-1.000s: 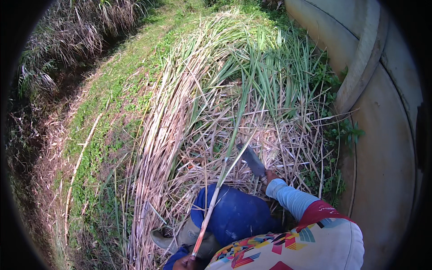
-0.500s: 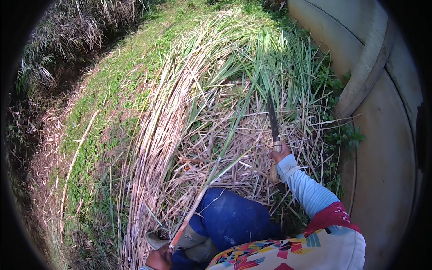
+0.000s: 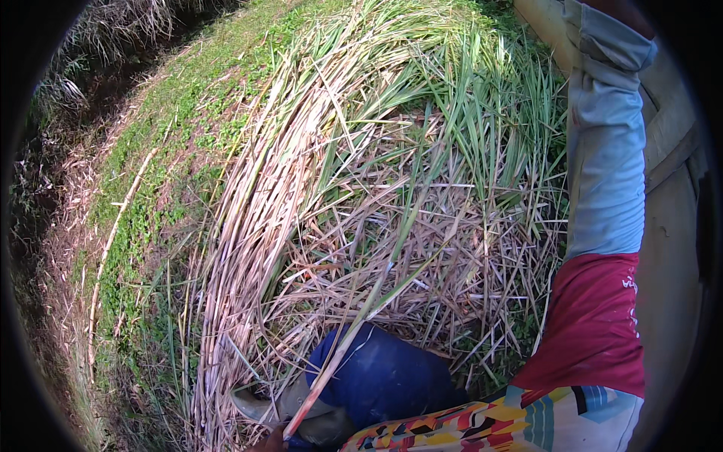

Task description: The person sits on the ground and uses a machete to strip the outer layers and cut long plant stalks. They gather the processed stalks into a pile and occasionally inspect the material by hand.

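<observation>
At the bottom edge my left hand is closed around the reddish lower end of a long leafy stalk. The stalk slants up and away past my bent knee in blue trousers, its green blades reaching over the cut litter. My right arm is raised along the right side, in a pale blue and red sleeve. Only a dark sliver of my right hand shows at the top right rim. Its fingers are out of view, and no machete is visible now.
A long heap of cut stalks curves along the left, with green leaves at the far end. Dry litter covers the ground before me. A curved tan wall stands right. A lone pale stalk lies on the grass.
My right arm has swung up from low over the litter to the top right rim, and the machete it held has left the view. My left hand and stalk sit slightly lower.
</observation>
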The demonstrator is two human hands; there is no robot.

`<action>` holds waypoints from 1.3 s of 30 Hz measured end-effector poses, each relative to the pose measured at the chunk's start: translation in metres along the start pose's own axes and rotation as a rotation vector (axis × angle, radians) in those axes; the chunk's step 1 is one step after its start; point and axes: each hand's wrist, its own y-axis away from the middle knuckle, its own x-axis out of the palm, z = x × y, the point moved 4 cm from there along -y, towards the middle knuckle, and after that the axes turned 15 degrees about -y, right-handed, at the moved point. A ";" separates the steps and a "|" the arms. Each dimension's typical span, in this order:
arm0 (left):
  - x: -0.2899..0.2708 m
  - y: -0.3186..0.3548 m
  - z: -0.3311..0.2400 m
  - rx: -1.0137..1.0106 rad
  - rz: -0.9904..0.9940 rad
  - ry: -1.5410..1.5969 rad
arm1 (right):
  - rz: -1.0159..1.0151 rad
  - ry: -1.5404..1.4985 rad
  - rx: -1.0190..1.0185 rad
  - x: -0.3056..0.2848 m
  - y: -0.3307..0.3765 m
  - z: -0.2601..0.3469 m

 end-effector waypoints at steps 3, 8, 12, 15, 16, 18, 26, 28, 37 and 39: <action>-0.027 0.021 -0.016 -0.195 0.101 0.019 | 0.166 0.290 0.533 -0.046 0.210 -0.039; 0.027 0.078 0.030 -0.065 0.055 0.018 | 1.238 1.090 1.970 -0.261 0.525 0.005; 0.022 0.074 0.027 -0.093 -0.032 0.010 | 1.010 1.017 2.085 -0.243 0.502 -0.007; 0.014 0.065 0.028 -0.078 -0.032 -0.007 | 0.674 0.860 2.060 -0.222 0.445 -0.022; 0.013 0.066 0.028 -0.083 -0.029 -0.015 | 0.511 0.742 1.995 -0.203 0.411 -0.027; 0.015 0.070 0.029 -0.085 -0.026 -0.028 | 0.410 0.482 1.635 -0.150 0.299 -0.037; 0.026 0.097 0.025 -0.138 -0.055 -0.064 | 0.087 -0.052 0.284 -0.049 0.083 0.011; 0.025 0.099 0.029 -0.127 -0.073 -0.062 | -0.051 0.003 0.669 -0.102 0.246 0.025; 0.044 0.161 0.045 -0.251 -0.006 -0.114 | 1.184 0.835 2.038 -0.226 0.572 0.052; 0.048 0.172 0.050 -0.222 -0.062 -0.117 | 1.004 0.863 2.129 -0.195 0.484 0.064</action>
